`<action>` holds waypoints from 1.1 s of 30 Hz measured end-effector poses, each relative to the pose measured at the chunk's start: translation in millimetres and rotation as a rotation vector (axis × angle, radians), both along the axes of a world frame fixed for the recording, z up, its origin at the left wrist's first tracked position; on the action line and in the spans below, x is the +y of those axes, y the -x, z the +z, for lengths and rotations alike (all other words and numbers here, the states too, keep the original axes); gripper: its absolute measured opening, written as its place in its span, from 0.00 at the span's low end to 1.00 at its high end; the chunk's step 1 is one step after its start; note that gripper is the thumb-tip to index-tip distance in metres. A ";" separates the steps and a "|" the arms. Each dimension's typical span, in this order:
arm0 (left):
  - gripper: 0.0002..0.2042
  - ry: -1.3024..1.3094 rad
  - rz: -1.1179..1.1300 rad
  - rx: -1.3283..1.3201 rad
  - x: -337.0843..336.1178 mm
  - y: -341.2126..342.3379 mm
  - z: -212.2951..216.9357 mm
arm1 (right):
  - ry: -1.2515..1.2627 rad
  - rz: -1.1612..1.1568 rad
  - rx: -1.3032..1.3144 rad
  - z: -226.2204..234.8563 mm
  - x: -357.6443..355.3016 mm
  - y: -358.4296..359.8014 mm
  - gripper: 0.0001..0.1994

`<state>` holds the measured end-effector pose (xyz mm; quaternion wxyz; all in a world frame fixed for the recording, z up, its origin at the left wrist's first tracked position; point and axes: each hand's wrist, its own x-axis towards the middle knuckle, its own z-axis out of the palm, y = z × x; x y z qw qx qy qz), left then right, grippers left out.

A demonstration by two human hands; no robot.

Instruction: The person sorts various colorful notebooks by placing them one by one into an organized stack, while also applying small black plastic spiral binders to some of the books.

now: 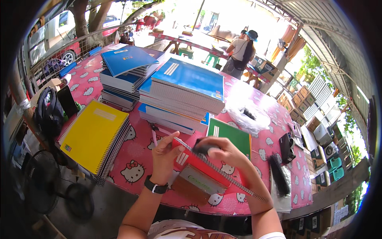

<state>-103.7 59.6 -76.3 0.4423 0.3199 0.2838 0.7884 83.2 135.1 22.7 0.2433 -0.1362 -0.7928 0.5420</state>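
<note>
Fingers of the left hand pinch the left corner of a red-covered notebook; the right hand closes around a black rounded object at its edge; a grey spiral coil runs rightward; the notebook is just behind a brown, grey-faced block on the pink patterned table.

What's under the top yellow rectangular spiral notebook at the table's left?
More spiral-bound notebooks are stacked under the yellow notebook; their dark coils show along the right side. Their front covers are hidden.
</note>
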 end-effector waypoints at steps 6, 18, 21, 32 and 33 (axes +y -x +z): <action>0.18 -0.090 0.023 0.048 3.2 1.1 -3.0 | 0.007 0.017 0.032 5.0 -2.7 9.7 0.23; 0.17 -0.095 0.034 0.086 1.6 -0.1 5.7 | 0.254 -0.028 0.172 9.2 -4.6 13.3 0.29; 0.16 -0.079 0.018 0.078 -0.9 -3.4 3.5 | 0.021 -0.166 -0.117 2.4 -2.7 16.1 0.27; 0.10 -0.045 -0.126 0.136 -5.2 3.4 30.2 | -0.708 -1.590 -0.704 -103.7 -40.2 -220.3 0.28; 0.08 -0.102 -0.127 0.160 -7.2 0.7 36.4 | -0.500 -1.551 -0.905 -120.0 -51.2 -234.5 0.30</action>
